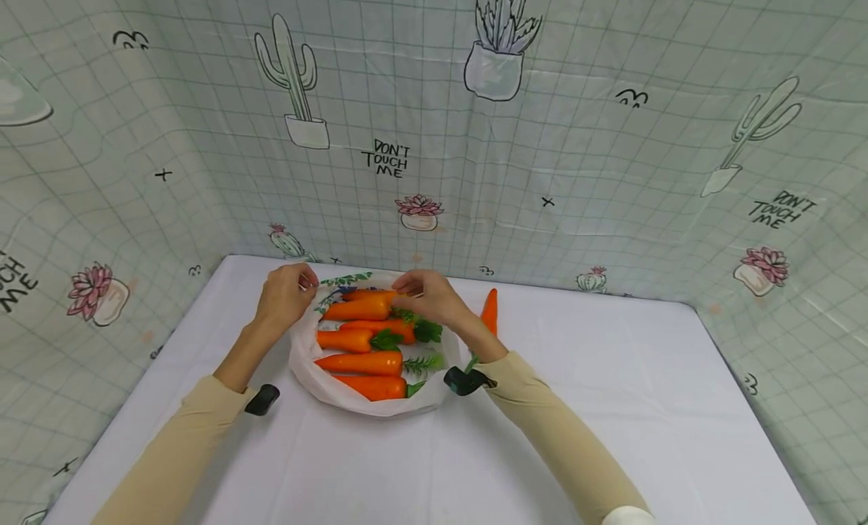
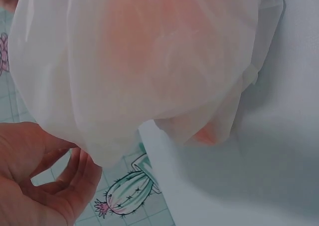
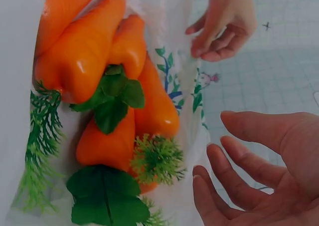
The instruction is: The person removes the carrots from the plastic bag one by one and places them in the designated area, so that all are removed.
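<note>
A white, thin plastic bag with a leafy print lies mouth-up on the table, holding several orange carrots with green tops. At the bag's far left rim, my left hand pinches the edge between thumb and fingers. In the left wrist view the bag's side hangs from this pinch, orange showing through. My right hand is beside the far right rim, thumb and fingers spread apart with nothing between them. The carrots' leafy tops show clearly in the right wrist view.
One more carrot lies outside the bag, partly behind the right forearm. The white table ends at a hanging grid-patterned cloth with cactus prints, which rises behind and at both sides.
</note>
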Demonstrator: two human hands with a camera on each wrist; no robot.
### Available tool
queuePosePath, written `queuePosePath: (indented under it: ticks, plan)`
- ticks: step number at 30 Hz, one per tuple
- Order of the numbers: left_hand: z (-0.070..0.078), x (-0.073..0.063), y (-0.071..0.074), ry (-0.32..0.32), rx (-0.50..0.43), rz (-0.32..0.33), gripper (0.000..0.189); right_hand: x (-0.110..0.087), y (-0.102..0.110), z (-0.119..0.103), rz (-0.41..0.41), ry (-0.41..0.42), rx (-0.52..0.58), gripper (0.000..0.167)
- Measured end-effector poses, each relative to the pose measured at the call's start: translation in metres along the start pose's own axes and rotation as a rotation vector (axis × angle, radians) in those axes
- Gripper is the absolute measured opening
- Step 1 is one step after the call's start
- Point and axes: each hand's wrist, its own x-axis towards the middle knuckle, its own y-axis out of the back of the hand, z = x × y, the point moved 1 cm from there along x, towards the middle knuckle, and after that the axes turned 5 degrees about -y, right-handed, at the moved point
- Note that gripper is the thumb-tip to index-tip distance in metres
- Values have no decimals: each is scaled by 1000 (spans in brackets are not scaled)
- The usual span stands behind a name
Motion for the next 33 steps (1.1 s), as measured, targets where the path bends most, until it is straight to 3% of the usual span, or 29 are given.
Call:
queuePosePath:
  ticks: [14, 26, 33]
  plan:
    - [-2, 0, 0, -16, 4, 4, 16, 15, -22, -6, -43, -14, -115, 32]
    - [1, 2, -1, -10, 1, -14, 19, 24, -34, -9, -59, 22, -255, 39]
    - [0, 1, -1, -6, 0, -22, 20, 30, -43, -6, -66, 26, -392, 45]
